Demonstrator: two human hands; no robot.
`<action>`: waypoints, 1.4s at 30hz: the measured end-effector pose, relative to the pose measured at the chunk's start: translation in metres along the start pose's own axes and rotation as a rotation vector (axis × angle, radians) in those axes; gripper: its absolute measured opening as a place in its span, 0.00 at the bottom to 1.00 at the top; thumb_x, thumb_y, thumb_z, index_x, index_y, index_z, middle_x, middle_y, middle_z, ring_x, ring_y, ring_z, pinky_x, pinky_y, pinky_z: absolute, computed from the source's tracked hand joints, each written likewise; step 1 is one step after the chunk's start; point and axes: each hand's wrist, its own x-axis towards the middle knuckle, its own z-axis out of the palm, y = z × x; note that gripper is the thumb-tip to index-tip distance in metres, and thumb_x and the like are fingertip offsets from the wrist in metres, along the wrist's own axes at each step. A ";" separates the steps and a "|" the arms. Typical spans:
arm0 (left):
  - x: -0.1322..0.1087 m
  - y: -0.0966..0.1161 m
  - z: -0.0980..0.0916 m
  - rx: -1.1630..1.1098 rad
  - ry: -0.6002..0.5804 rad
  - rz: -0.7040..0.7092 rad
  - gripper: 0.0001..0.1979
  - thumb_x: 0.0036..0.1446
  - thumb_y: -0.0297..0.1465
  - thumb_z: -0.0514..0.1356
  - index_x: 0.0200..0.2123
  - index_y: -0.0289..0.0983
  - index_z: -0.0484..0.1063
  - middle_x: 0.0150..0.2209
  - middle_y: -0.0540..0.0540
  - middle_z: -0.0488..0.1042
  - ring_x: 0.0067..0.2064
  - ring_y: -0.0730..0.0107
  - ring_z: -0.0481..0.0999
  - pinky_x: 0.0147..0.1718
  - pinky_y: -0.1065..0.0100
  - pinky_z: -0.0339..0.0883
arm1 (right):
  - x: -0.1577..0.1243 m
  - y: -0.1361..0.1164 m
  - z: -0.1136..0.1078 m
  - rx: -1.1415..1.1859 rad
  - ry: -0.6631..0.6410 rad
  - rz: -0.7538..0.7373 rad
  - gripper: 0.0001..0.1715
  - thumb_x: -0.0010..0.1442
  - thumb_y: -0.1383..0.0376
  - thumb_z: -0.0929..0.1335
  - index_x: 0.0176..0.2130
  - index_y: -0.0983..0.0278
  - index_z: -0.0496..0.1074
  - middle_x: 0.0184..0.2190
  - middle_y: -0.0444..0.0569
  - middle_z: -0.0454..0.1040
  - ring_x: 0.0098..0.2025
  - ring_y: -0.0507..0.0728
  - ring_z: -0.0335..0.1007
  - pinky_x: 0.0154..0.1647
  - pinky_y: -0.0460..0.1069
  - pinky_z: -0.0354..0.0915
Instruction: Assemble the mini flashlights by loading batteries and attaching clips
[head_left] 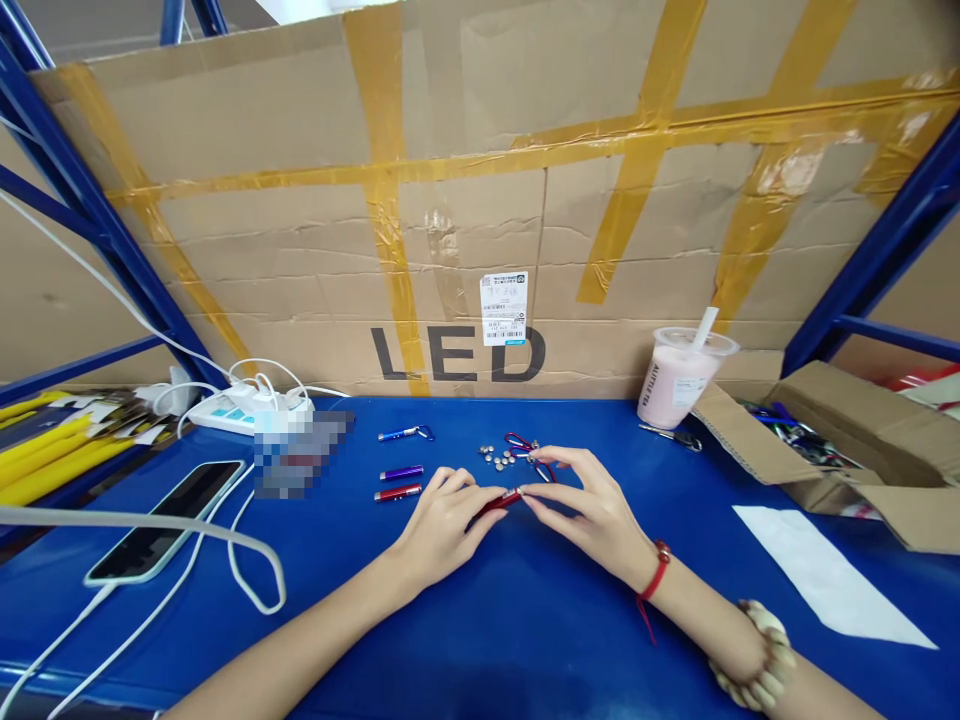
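My left hand is closed round a small red flashlight tube, holding it nearly level above the blue table. At the tube's right end, the thumb and index finger of my right hand are pinched together; whatever is between them is too small to make out. Just beyond the hands lie several silver button cells and some red and purple carabiner clips. Left of them rest a blue mini flashlight with a clip, a purple flashlight tube and a red mini flashlight.
A pink drink cup with a straw stands back right, a key beside it. An open carton and white paper lie right. On the left are a phone, cables and a power strip. Cardboard walls the back.
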 end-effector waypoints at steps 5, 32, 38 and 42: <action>0.001 0.001 -0.003 -0.035 0.007 -0.002 0.10 0.61 0.33 0.51 0.41 0.36 0.70 0.30 0.49 0.74 0.32 0.72 0.67 0.33 0.67 0.57 | -0.002 -0.003 0.002 0.090 0.015 0.054 0.09 0.57 0.67 0.66 0.38 0.59 0.75 0.43 0.52 0.69 0.45 0.57 0.65 0.39 0.52 0.68; -0.001 0.006 -0.010 -0.031 0.032 -0.011 0.11 0.61 0.34 0.51 0.41 0.37 0.70 0.31 0.47 0.75 0.32 0.71 0.68 0.33 0.67 0.59 | -0.002 -0.014 0.001 0.108 0.046 0.064 0.07 0.56 0.64 0.66 0.35 0.60 0.75 0.38 0.51 0.71 0.34 0.53 0.69 0.31 0.48 0.71; -0.001 0.008 -0.011 -0.047 0.028 0.029 0.10 0.61 0.32 0.51 0.41 0.36 0.70 0.30 0.48 0.74 0.32 0.71 0.68 0.33 0.68 0.59 | -0.004 -0.014 0.003 0.124 0.020 0.029 0.06 0.56 0.66 0.67 0.35 0.60 0.74 0.39 0.52 0.70 0.33 0.52 0.69 0.30 0.48 0.71; -0.002 0.008 -0.010 -0.052 0.003 0.020 0.10 0.61 0.32 0.52 0.41 0.36 0.70 0.31 0.47 0.74 0.33 0.71 0.68 0.33 0.68 0.59 | -0.005 -0.013 0.005 0.149 0.008 0.051 0.05 0.57 0.67 0.66 0.34 0.61 0.73 0.40 0.52 0.69 0.32 0.52 0.69 0.30 0.48 0.70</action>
